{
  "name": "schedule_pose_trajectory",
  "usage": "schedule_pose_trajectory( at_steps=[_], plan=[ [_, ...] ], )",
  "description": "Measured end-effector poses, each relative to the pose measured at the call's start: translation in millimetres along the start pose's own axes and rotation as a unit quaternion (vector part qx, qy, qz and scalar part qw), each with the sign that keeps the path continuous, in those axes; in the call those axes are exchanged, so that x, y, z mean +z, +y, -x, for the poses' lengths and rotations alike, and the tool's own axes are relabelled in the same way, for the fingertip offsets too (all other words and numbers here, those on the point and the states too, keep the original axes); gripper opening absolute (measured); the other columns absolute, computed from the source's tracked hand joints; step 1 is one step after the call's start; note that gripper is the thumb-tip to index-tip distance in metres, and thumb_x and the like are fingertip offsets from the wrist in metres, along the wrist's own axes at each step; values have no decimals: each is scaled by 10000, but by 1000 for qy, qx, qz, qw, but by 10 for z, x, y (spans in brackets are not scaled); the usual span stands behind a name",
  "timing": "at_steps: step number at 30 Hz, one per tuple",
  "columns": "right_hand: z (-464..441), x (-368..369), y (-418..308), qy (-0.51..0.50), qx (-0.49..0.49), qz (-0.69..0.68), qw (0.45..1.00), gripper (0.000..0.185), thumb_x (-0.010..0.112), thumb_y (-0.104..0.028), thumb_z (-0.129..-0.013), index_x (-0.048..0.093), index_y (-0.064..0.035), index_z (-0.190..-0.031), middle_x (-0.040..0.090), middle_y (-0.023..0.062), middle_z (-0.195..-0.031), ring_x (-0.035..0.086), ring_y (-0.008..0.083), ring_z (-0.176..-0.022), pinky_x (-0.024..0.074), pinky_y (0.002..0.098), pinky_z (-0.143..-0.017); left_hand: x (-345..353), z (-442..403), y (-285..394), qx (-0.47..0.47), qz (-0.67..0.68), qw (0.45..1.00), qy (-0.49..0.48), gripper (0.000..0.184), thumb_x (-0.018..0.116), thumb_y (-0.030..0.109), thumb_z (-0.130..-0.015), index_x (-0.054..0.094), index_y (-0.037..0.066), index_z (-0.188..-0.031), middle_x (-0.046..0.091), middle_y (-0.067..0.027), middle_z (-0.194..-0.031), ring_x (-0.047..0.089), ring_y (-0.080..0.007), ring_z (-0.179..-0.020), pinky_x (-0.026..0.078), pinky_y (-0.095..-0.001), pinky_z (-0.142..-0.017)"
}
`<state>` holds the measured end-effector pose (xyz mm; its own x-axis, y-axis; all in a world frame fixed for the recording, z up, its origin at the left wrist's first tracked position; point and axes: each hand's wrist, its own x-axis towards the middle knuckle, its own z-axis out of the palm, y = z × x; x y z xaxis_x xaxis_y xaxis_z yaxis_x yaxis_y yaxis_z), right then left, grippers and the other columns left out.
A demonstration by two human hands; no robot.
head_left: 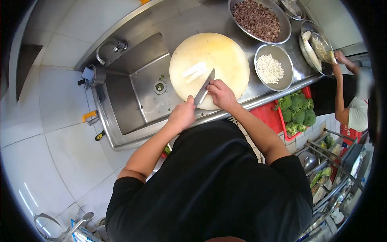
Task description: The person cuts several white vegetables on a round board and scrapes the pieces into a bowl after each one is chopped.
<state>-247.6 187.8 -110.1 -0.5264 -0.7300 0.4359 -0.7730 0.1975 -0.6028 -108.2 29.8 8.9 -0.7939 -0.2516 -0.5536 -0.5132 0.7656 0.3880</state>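
Note:
A knife [204,87] is gripped in my left hand [182,116], fingers closed round its handle, with the blade slanting over the round cutting board [219,48]. Close to the blade's right side, the bent fingers of my right hand [221,95] hold a white vegetable piece [204,97], partly hidden by the fingers and knife. Farther up the board lie longer white vegetable pieces [195,71], apart from both hands. A steel bowl of white diced vegetable [269,68] stands right of the board.
The steel sink [141,94] with green scraps lies left of the board. A bowl of brown chopped food [256,20] is at the back right. Broccoli [297,109] fills a red crate below the counter edge. At far right another person's hands [339,64] work over a bowl [305,46].

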Motion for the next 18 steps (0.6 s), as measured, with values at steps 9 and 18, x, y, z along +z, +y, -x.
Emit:
schedule_pose_trajectory(
  at_steps=[9, 18],
  plan=[
    [30, 16, -8, -31, 11, 17, 999, 246, 753, -56, -805, 696, -94, -1042, 660, 83, -1116, 645, 270, -1028, 561, 381, -856, -171, 140, -55, -1, -32, 999, -37, 250, 546, 194, -1038, 499, -27, -1147, 694, -328, -907, 694, -513, -884, 527, -604, -813],
    [32, 7, 19, -27, -50, 30, 998, 248, 701, -27, -807, 711, -99, -1043, 671, 67, -1123, 645, 260, -1038, 569, 368, -863, -127, 15, 21, -4, -38, 999, -35, 260, 552, 195, -1029, 500, -23, -1161, 702, -319, -906, 697, -509, -880, 531, -606, -819]
  ],
)
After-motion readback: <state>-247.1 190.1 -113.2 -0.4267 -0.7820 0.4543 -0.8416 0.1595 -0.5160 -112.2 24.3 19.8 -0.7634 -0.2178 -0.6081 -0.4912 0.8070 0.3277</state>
